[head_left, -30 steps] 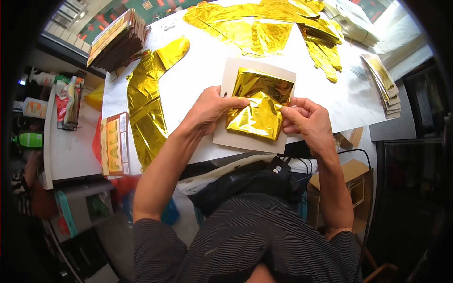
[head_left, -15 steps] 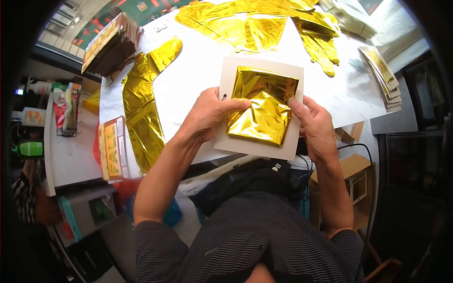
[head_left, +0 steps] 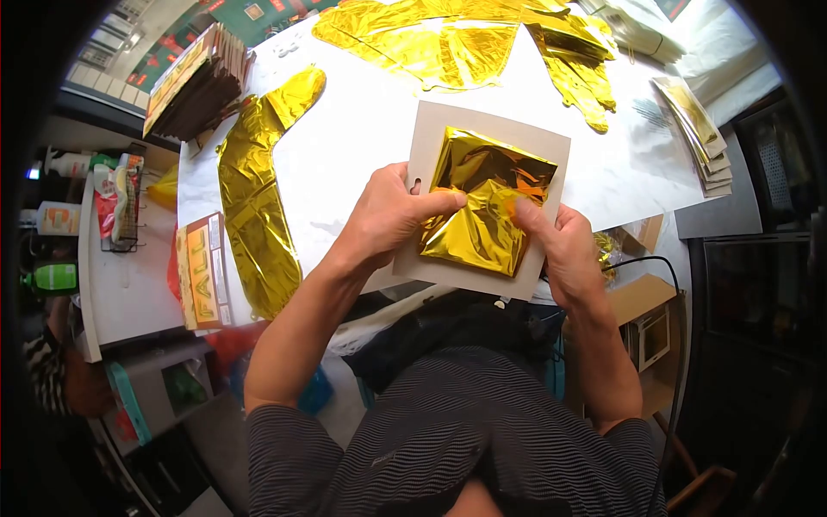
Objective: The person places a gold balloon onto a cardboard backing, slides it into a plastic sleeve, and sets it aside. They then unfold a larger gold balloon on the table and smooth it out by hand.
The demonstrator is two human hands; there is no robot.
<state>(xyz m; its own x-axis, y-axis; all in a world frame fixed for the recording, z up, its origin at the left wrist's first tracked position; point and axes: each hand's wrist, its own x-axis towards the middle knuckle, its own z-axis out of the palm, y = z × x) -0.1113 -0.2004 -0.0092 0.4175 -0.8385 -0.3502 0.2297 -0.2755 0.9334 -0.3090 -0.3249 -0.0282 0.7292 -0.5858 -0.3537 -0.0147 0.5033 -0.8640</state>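
Observation:
Between my two hands is a pale square card [head_left: 432, 129] with a small slot near its left edge. On it lies a folded square of shiny gold foil [head_left: 478, 241]. My left hand [head_left: 383, 211] grips the card's left side, its thumb pressing on the foil. My right hand [head_left: 564, 250] holds the right side, with the thumb on the foil near its middle. The fingers under the card are hidden. Left of my left hand, a long bent gold foil piece [head_left: 251, 189] lies flat on the white table [head_left: 345, 129].
Large gold foil pieces [head_left: 422, 47] spread over the table's far side. Stacked printed packs [head_left: 185, 82] stand at back left, near a "FALL" card [head_left: 202, 276]. Foil-bearing cards [head_left: 693, 129] overlap at the right edge. A cardboard box [head_left: 642, 336] stands at lower right, and another person's striped sleeve [head_left: 43, 362] shows at left.
The card has tilted a little clockwise and shifted slightly right. My right thumb has slid inward over the foil, whose surface now looks more creased near the middle.

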